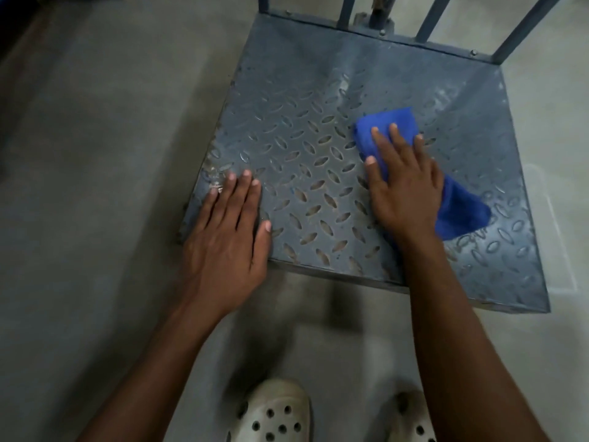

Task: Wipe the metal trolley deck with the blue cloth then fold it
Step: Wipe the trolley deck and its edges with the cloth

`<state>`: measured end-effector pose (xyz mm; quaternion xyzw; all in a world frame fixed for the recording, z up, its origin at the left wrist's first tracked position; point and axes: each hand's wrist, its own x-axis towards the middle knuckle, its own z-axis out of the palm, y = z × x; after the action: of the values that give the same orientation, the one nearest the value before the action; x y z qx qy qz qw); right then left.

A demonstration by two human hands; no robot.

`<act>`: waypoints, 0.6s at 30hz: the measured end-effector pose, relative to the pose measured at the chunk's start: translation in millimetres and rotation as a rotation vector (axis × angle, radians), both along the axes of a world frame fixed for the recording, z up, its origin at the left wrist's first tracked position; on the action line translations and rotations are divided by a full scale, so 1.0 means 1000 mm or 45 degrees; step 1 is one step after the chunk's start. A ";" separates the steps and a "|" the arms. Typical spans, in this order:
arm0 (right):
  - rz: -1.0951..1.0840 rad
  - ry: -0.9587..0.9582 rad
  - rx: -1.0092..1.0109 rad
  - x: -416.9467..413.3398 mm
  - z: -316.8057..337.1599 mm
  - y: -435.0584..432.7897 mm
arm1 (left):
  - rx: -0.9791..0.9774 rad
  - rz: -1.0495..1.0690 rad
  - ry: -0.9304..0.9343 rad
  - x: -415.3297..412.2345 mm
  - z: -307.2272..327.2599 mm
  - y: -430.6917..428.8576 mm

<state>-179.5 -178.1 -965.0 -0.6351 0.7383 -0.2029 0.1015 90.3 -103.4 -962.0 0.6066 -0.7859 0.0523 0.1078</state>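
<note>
The metal trolley deck (306,122) is a grey-blue tread plate lying low over the floor. A bunched blue cloth (387,122) lies on its right half. My right hand (403,183) presses flat on top of the cloth, fingers spread, with cloth showing past the fingertips and behind the wrist. My left hand (228,231) rests palm down on the deck's near left corner, fingers together, holding nothing.
Upright blue-grey bars (522,27) rise along the deck's far edge. Grey concrete floor (95,186) surrounds the trolley. My two white perforated clogs (274,413) stand just in front of the deck's near edge.
</note>
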 end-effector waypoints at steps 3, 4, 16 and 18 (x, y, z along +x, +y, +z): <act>0.517 0.132 -0.052 0.046 0.005 0.017 | -0.038 0.041 0.025 0.003 -0.004 0.009; 0.713 0.148 -0.063 0.053 0.006 0.024 | -0.057 0.041 0.039 0.003 -0.004 0.012; 0.698 0.229 -0.132 0.062 0.035 0.011 | -0.218 0.049 0.193 -0.020 -0.001 0.013; 0.734 0.240 -0.160 0.058 0.036 0.032 | -0.261 0.042 0.210 -0.020 0.001 0.016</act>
<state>-121.6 -146.2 -929.4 -0.8395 0.5198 -0.1511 0.0467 70.3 -87.1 -961.4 0.6076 -0.7547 0.0841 0.2328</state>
